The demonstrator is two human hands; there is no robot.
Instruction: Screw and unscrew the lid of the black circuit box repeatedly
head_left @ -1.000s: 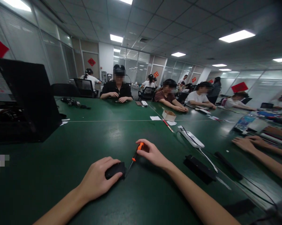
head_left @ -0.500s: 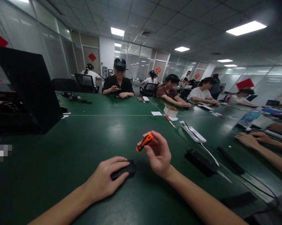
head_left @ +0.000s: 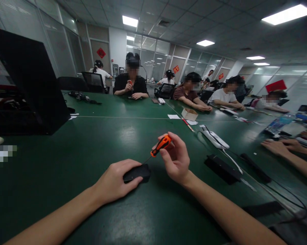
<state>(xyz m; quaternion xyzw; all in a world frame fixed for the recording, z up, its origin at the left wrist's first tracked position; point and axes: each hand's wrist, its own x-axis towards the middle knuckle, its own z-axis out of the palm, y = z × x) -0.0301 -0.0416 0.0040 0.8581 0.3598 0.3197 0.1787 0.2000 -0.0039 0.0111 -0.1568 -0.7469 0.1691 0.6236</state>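
Note:
A small black box-shaped object lies on the green tabletop, and my left hand grips it, fingers along the far side and thumb along the near side. Above and to the right, my right hand holds an orange and black screwdriver by its handle, between thumb and fingers. The thin shaft slants down to the left, its tip meeting the far edge of the black object by my left fingers. Exactly where the tip sits is hard to make out.
To the right lie a black block, a white power strip with cables, and another person's hands. Farther off is a small open box. A large black panel stands at left. Several people sit around the table.
The whole view has tilted down slightly and shifted. My hands keep the same grips on the black object and the screwdriver. Across the table, a person's hand has risen.

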